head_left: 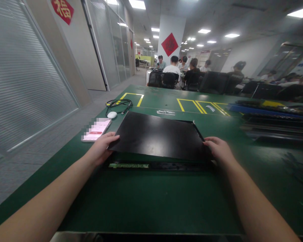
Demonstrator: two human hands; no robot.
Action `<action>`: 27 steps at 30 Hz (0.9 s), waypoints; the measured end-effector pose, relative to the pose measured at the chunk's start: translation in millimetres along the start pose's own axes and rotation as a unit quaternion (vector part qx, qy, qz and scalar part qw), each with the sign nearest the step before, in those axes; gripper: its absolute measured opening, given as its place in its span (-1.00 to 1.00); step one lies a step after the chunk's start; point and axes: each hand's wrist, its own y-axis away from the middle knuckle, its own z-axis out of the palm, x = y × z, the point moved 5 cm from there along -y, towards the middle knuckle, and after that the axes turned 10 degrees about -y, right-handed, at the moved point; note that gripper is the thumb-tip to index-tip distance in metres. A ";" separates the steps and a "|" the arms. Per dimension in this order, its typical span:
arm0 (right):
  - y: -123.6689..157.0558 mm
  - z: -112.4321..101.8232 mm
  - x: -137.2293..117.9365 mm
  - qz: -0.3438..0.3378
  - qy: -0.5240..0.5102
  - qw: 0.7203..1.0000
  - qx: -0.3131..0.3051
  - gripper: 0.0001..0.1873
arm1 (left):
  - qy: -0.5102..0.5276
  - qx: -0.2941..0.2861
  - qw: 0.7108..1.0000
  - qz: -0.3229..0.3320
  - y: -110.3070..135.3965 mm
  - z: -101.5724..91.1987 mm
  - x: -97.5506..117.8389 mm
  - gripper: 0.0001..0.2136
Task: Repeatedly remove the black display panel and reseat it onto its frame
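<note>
Both my hands grip a flat black display panel (159, 134) by its short sides. My left hand (102, 146) has its thumb on top of the left edge, with the other fingers under it. At the right edge, my right hand (218, 148) pinches the panel's corner area. Under the panel, a shallow black frame (181, 166) lies on the green table. The panel sits tilted over it, its near edge apart from the frame's near side. A green circuit board strip (128, 165) shows inside the frame's near left; the panel hides the rest.
At left lie a phone (97, 130), a white mouse-like object (112, 115) and a coiled black cable (118, 105). Dark panels (275, 126) and a blue-edged stack (257, 108) are at right. Yellow tape marks (188, 99) cross the far table. Several people sit beyond.
</note>
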 end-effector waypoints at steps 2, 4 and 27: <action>-1.9 0.0 2.2 -0.009 0.008 1.000 0.000 -0.64 | -0.006 -0.017 1.000 0.000 2.2 2.3 1.3 -0.86; -3.6 0.2 4.3 -0.018 0.015 1.000 0.000 -0.64 | -0.009 -0.031 0.999 0.002 4.8 4.5 3.3 -0.79; -2.2 2.1 -2.0 -0.085 0.098 0.992 -0.004 -0.68 | -0.009 -0.032 0.999 0.024 8.5 9.3 5.9 -0.67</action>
